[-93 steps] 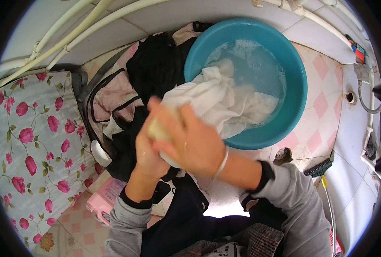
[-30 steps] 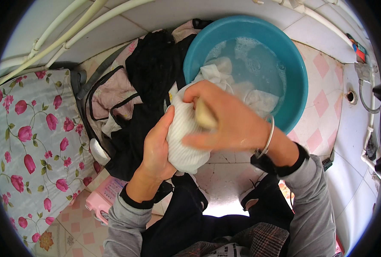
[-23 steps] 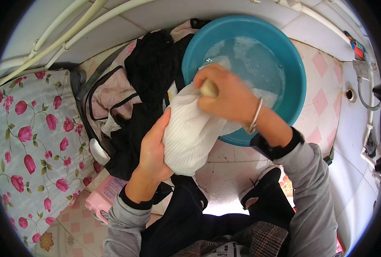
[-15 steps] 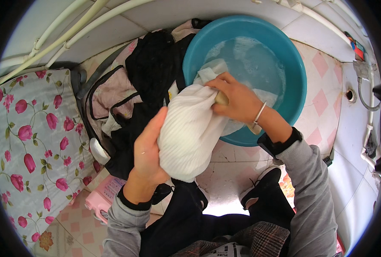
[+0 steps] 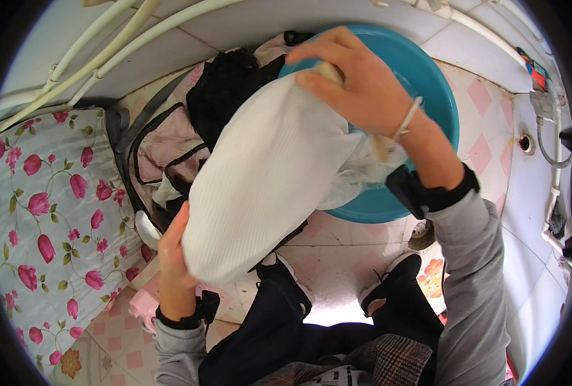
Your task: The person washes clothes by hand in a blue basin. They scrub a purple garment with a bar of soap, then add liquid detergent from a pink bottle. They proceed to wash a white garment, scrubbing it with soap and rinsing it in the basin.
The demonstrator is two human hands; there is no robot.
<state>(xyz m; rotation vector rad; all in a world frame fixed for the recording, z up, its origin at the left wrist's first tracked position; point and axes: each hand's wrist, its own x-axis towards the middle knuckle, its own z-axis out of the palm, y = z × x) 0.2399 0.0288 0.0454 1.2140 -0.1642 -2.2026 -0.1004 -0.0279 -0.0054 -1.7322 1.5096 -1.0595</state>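
A white ribbed cloth garment (image 5: 260, 174) is stretched out in front of me, over the floor and the dark clothes. My left hand (image 5: 176, 251) grips its lower left end, the thumb on the near side and the fingers hidden behind. At the upper right end is my right hand (image 5: 363, 83), a little blurred, closed round a beige brush-like tool (image 5: 329, 73). One end of the tool shows between thumb and fingers, the other below the wrist; any bristles are hidden. Thin wet white fabric trails toward the teal basin (image 5: 450, 128), which is partly covered by my right hand.
Black and pink clothes (image 5: 228, 90) lie heaped left of the basin. A tulip-patterned cover (image 5: 54, 219) fills the left side, with a pink jug (image 5: 144, 302) near it. White pipes (image 5: 189, 13) run along the wall. My shoes (image 5: 389, 273) stand on the tiled floor.
The bunched white garment has been spread out longer. My left hand has moved down and left, and my right hand up with the brush-like tool.
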